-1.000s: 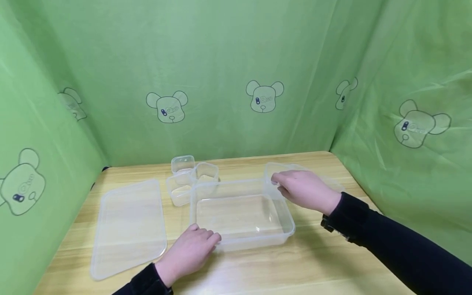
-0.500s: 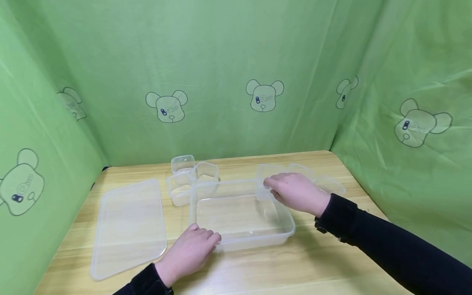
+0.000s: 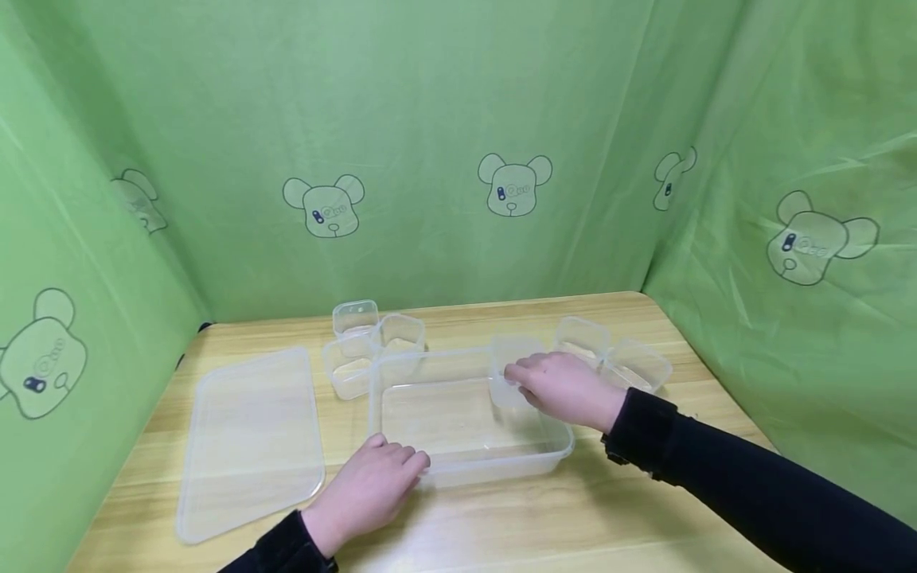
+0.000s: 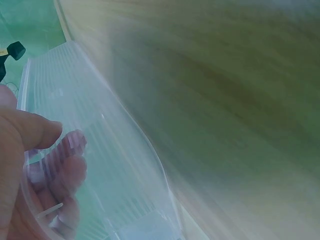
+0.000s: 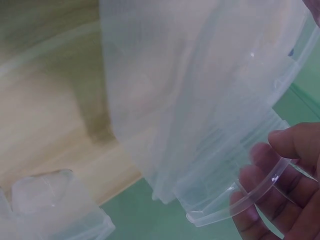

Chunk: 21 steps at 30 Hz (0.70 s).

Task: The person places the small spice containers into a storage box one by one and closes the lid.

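A large clear plastic food container (image 3: 494,474) stands without a lid on the wooden table. My left hand (image 3: 368,495) grips its near rim at the left; in the left wrist view the thumb (image 4: 42,129) lies on the outside and the fingers show through the wall. Between the thumb and fingers of my right hand (image 3: 569,388) is the rim of a small clear container (image 3: 507,350), held at the large container's back right corner. The right wrist view shows this small container (image 5: 210,200) against the large container's wall (image 5: 140,85); its base is hard to make out.
A clear flat lid (image 3: 251,446) lies at the left. Behind the large container's left side stand three small clear containers (image 3: 356,317). Two more small containers (image 3: 637,368) stand to the right, behind my right forearm. Green cloth (image 3: 430,95) walls the table in.
My right hand has moved left and slightly down toward me with the small container, away from the two containers at the right. The left hand has stayed on the rim.
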### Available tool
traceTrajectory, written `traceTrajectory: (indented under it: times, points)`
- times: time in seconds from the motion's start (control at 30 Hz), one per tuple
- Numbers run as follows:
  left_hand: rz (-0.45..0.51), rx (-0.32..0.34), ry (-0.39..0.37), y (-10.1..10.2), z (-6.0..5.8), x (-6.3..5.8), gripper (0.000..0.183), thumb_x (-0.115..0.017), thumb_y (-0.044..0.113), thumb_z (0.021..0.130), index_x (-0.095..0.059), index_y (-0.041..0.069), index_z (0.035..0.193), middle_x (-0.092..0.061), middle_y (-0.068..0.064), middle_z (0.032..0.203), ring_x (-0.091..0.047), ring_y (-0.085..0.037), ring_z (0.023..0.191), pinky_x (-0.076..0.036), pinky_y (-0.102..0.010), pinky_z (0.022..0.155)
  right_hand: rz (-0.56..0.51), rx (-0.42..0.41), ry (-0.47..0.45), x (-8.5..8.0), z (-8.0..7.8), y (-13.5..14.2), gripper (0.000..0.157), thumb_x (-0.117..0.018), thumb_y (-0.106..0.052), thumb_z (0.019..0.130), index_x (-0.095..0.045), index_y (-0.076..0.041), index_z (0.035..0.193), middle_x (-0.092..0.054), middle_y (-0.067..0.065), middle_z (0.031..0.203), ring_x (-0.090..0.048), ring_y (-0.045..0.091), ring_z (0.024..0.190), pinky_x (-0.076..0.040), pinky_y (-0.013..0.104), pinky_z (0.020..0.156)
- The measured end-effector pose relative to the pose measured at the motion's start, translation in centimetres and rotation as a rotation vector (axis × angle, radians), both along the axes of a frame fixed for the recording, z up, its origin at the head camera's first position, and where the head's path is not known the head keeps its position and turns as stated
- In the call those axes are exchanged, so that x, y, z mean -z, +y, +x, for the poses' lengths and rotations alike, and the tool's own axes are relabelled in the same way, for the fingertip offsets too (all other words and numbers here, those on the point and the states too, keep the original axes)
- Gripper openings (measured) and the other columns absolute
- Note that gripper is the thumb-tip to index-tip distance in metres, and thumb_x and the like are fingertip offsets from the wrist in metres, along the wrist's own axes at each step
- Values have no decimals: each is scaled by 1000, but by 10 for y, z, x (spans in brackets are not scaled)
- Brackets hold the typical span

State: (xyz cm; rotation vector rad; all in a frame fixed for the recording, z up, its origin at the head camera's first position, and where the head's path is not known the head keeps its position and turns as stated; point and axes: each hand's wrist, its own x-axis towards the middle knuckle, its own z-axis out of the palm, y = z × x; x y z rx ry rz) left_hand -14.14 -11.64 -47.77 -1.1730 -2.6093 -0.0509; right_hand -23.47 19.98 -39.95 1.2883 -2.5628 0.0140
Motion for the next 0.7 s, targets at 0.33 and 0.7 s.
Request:
traceTrajectory:
  times: [0.33,0.7]
  points:
    - [-2,0,-1,0,0,0,14,-67,25,94,-60,20,104,-65,9,82,-60,-8,71,-37,-25,69,39,18,-63,14,0,0,21,-74,-1,81,-62,-12,94,-68,-1,83,-67,19,75,-56,34,65]
    - [7,5,9,0,0,0,13,-66,24,94,-60,19,104,-64,9,82,-59,-8,70,-38,-25,70,45,-18,-80,29,3,0,26,-76,1,75,-60,-14,88,-68,-2,79,-66,17,71,-55,32,61]
